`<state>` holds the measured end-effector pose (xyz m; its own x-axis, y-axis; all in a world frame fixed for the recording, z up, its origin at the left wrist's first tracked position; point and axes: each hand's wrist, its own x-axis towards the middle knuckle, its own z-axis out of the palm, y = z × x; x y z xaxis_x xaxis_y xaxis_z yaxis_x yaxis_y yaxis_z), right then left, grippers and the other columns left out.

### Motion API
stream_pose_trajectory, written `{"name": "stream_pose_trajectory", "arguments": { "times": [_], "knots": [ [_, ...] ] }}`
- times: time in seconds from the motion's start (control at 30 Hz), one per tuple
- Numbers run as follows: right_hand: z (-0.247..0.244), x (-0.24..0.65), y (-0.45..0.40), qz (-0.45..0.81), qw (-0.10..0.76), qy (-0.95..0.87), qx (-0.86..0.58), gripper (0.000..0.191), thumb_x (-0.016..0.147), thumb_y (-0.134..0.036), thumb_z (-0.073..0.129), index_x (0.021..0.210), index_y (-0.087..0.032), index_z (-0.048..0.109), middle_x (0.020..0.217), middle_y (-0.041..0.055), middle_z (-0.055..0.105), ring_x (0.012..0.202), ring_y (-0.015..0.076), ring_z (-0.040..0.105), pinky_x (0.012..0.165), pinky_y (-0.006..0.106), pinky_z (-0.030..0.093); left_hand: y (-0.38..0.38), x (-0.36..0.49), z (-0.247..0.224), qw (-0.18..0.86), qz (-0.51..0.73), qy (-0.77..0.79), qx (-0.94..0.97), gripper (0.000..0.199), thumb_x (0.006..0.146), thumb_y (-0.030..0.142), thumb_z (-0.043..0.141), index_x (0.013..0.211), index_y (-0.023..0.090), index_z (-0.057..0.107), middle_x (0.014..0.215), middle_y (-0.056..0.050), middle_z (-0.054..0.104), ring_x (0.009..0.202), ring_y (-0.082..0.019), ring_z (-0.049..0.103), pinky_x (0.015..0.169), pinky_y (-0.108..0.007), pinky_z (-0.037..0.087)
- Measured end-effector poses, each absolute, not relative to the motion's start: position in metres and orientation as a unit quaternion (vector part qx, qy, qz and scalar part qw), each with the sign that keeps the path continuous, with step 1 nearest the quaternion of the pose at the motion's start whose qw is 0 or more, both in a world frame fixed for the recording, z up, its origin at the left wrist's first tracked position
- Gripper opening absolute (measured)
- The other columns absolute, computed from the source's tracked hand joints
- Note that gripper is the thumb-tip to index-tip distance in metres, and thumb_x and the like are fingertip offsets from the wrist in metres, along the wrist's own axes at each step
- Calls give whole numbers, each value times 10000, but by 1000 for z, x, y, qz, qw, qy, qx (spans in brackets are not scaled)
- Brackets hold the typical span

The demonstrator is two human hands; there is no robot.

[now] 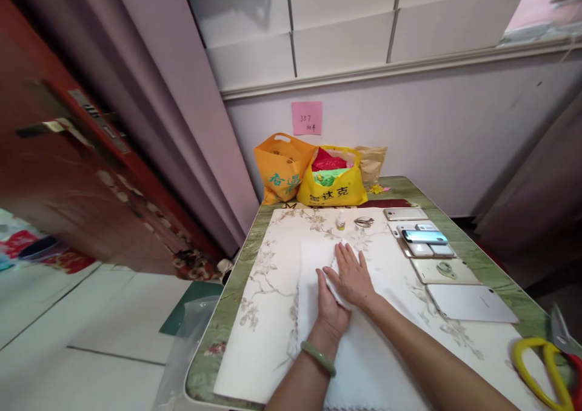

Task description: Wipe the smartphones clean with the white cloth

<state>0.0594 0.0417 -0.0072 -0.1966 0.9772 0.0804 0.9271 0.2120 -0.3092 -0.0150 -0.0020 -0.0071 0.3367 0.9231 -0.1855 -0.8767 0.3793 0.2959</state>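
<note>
A large white cloth (314,259) with a zigzag edge lies spread near the middle of the table. Over it, a small piece of white cloth (336,285) is between my two hands. My left hand (333,314), a green bangle on its wrist, cups this piece from below with the thumb up; most of its fingers are hidden under the cloth. My right hand (352,274) lies flat across the top, its fingers stretched out and pressed against the piece. Just beyond the fingertips are a small bottle (341,220) and a pair of glasses (364,222).
Several phones (470,303) line the table's right side. Yellow-handled scissors (541,362) lie at the near right corner. At the back stand an orange bag (279,171), a yellow bag (334,187) and a brown paper bag (371,162). A flower-printed white sheet (254,338) covers the green table (202,362).
</note>
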Motion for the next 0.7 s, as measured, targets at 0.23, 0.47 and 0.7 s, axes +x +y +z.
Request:
{"name": "stream_pose_trajectory", "arguments": {
  "times": [0.23, 0.47, 0.7],
  "knots": [
    [-17, 53, 32, 86, 124, -770, -620, 769, 962, -564, 243, 1515, -31, 228, 1585, 133, 203, 1477, 279, 107, 1171, 522, 65, -6, -16, -7, 809, 561, 142, 104, 749, 858, 719, 338, 1376, 211, 523, 1500, -108, 429, 1409, -319, 339, 1160, -502, 266],
    [-13, 51, 52, 134, 101, -742, -649, 718, 965, -517, 250, 1531, -77, 196, 1597, 101, 178, 1481, 243, 87, 1172, 515, 55, -8, -16, 2, 801, 572, 131, 121, 720, 880, 697, 314, 1367, 213, 528, 1506, -111, 419, 1411, -315, 338, 1166, -513, 248],
    [-14, 65, 61, 148, 129, -705, -681, 687, 981, -489, 189, 1540, -91, 159, 1601, 101, 169, 1480, 242, 98, 1165, 512, 92, -11, -16, 0, 794, 576, 182, 69, 719, 849, 671, 457, 1347, 154, 506, 1442, -199, 478, 1345, -339, 437, 1118, -551, 318]
  ]
}}
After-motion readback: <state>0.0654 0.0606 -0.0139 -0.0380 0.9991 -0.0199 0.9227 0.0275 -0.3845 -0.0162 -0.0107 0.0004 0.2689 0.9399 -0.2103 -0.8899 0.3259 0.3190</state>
